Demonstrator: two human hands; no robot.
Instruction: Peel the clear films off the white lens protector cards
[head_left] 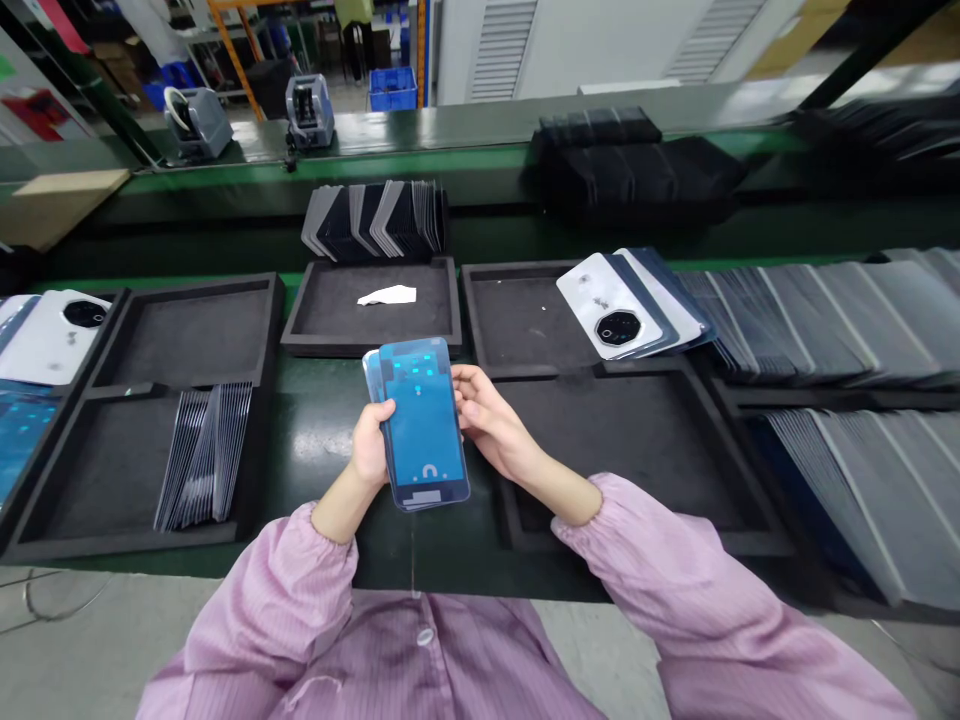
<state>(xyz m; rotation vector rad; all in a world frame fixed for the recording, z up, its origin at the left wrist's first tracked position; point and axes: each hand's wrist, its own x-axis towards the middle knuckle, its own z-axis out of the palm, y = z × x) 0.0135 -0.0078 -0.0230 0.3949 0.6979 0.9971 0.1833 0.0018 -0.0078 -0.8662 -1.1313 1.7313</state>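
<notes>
Blue-faced panels [424,430] are pinched at one edge by the left grip [368,446], apparently to leave their faces uncovered; whether the right grip [495,425], at the opposite edge, is closed on them cannot be told. Beyond both, a black tray [330,300] is set.

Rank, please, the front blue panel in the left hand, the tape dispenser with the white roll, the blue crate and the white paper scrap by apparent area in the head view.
1. Blue panel
2. Tape dispenser
3. Blue crate
4. Paper scrap
The blue crate stands farther off; this is apparent size only.
</notes>
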